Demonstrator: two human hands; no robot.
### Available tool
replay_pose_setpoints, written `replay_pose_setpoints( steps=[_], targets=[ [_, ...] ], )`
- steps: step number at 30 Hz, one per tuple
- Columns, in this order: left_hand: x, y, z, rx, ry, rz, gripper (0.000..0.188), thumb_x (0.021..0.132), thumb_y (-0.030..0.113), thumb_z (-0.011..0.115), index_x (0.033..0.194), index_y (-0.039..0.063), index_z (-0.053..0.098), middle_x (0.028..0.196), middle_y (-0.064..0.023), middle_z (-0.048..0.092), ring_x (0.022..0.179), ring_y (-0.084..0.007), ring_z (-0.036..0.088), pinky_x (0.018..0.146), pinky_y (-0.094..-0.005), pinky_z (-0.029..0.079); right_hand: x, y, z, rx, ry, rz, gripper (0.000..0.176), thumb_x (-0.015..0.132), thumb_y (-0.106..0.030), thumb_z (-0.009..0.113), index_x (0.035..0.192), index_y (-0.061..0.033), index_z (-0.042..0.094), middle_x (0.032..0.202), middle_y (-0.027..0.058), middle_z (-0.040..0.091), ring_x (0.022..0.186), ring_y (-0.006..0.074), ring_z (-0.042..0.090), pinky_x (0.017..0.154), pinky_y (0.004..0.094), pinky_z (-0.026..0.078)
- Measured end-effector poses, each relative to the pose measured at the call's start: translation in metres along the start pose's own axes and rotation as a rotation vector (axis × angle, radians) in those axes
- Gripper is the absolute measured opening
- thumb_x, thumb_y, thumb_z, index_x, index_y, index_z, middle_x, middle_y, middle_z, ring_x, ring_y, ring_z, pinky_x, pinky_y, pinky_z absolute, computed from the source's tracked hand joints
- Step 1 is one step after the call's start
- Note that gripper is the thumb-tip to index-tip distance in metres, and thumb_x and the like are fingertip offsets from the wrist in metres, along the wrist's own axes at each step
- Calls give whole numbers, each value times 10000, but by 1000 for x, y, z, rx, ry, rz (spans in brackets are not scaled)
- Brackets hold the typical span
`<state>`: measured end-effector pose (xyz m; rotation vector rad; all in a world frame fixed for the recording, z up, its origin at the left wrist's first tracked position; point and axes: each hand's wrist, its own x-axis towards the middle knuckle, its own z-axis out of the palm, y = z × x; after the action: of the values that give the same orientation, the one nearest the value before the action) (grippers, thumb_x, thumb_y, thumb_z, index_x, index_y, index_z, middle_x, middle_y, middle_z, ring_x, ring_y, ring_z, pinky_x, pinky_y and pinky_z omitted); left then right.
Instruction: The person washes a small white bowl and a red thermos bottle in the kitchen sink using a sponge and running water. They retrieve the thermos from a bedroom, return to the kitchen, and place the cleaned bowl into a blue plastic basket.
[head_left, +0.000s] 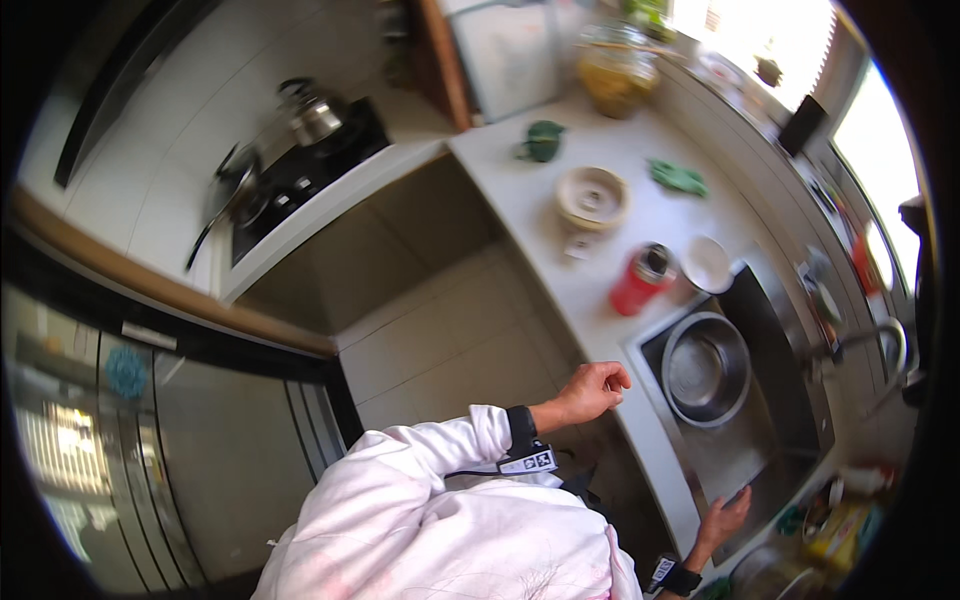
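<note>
My left hand (592, 394) hovers by the counter's front edge, fingers loosely curled, with nothing visible in it. Over the near end of the steel sink (727, 454) is my right hand (724, 520), fingers extended and holding nothing I can see; whether it touches the sink is unclear. A round stainless steel basin (679, 379) rests in the sink's far part. On the white counter (517, 187) beyond stand a red metal flask (636, 289), whose top looks open, and a white bowl (706, 264). Farther back is a cream-rimmed round vessel (592, 196), blurred.
A green cloth (677, 178), a dark green object (542, 140) and a glass jar (616, 75) with yellow contents stand farther back. The faucet (896, 341) rises right of the sink. Across the floor, a steel kettle (311, 116) and a pan (238, 180) are on the black hob.
</note>
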<state>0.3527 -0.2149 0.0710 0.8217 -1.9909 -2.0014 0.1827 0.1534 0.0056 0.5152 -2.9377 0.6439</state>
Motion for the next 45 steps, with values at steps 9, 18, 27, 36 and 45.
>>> replay_pose_setpoints(
  steps=[9,18,27,36,45],
  targets=[
    [-119,-80,-282,-454,519,-78,169,842,93,571,1007,68,539,728,-19,554,591,-71,531,487,-204,429,-67,-296,137,185,-478,-616,523,696,-14,626,1197,-4,474,1067,190,568,1008,363,528,872,431,427],
    [-201,-161,-516,-895,769,-93,305,842,56,541,1135,35,457,994,-134,601,883,-234,604,750,-338,492,-102,-483,227,56,-770,-881,433,670,-30,623,1094,-20,537,984,166,606,919,357,582,773,434,480],
    [-111,-210,-680,-1174,879,-3,629,857,132,586,1379,79,239,1295,-113,435,1100,-290,497,898,-441,437,-107,-628,344,-59,-922,-985,399,674,-73,623,1068,-27,579,922,155,647,848,307,629,736,372,517],
    [-5,-239,-717,-1558,801,218,145,835,62,546,974,99,560,1042,-56,587,1127,-234,490,979,-418,368,-92,-678,375,-78,-955,-838,319,675,-77,601,989,-22,605,877,139,659,731,257,646,646,351,530],
    [-57,-250,-671,-1305,825,72,151,883,230,577,941,110,505,925,-66,607,946,-226,588,886,-380,436,-113,-657,378,-122,-1094,-887,344,701,-117,617,1031,-31,571,903,176,634,815,355,616,705,410,499]
  ],
)
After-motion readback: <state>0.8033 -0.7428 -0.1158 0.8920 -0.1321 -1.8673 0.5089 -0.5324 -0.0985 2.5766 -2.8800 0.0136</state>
